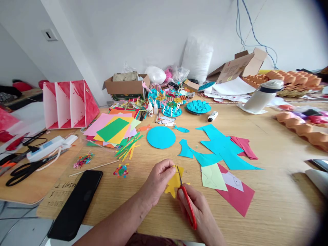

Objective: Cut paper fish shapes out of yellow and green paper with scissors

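Observation:
My left hand [164, 176] pinches the upper edge of a piece of yellow paper [172, 182] between thumb and fingers. The paper's lower part has a pointed, star-like outline. In my right hand [198, 208] are scissors with red handles [191, 213], their blades lying against the paper near its right side. Part of the paper is hidden behind my fingers and the blades. Right of my hands lie a pale green sheet [213, 177] with a drawn outline and a dark red sheet [239, 194]. Beyond them spread blue paper offcuts [222, 145].
A blue paper circle [161, 137] lies ahead, beside green and yellow paper strips [129, 146] and stacked coloured sheets [112, 130]. On the left are a black phone [77, 203], black scissors [23, 172] and a power strip [47, 148]. A glue bottle [150, 108] stands farther back.

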The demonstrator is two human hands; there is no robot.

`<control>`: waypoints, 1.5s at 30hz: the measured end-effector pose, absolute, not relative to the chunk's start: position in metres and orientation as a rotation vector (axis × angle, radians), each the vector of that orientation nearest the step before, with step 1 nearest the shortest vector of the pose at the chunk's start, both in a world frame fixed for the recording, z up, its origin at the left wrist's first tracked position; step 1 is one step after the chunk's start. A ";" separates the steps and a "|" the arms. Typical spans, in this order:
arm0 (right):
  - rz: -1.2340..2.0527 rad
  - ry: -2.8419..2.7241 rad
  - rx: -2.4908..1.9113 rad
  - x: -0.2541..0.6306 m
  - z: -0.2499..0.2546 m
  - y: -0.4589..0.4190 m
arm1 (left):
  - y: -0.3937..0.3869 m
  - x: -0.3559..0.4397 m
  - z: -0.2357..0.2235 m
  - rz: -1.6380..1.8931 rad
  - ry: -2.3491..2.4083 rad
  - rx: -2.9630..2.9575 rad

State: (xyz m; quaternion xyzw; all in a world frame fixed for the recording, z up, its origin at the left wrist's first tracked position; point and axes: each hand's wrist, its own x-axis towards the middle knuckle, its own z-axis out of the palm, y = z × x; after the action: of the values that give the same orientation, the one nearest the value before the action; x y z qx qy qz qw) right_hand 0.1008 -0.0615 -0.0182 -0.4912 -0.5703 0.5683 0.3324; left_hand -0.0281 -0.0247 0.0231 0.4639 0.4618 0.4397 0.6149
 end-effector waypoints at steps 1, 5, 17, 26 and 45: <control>1.483 -1.490 -1.279 0.101 -0.019 -0.061 | -0.025 -0.028 0.023 1.002 1.065 1.068; 1.438 -1.513 -1.275 0.101 -0.020 -0.061 | -0.025 -0.030 0.024 0.967 1.055 1.077; 1.408 -1.584 -1.297 0.105 -0.012 -0.061 | -0.024 -0.034 0.026 0.907 1.059 1.131; 1.430 -1.582 -1.283 0.108 -0.018 -0.061 | -0.022 -0.037 0.023 0.872 1.063 1.155; 1.365 -1.655 -1.295 0.110 -0.021 -0.061 | -0.022 -0.034 0.026 0.903 1.132 1.174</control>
State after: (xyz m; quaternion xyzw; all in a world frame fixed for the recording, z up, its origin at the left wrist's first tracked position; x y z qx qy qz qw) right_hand 0.1096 -0.0615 -0.0211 -0.4909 -0.6274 0.5173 0.3127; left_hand -0.0343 -0.0216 0.0261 0.5056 0.4876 0.3890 0.5961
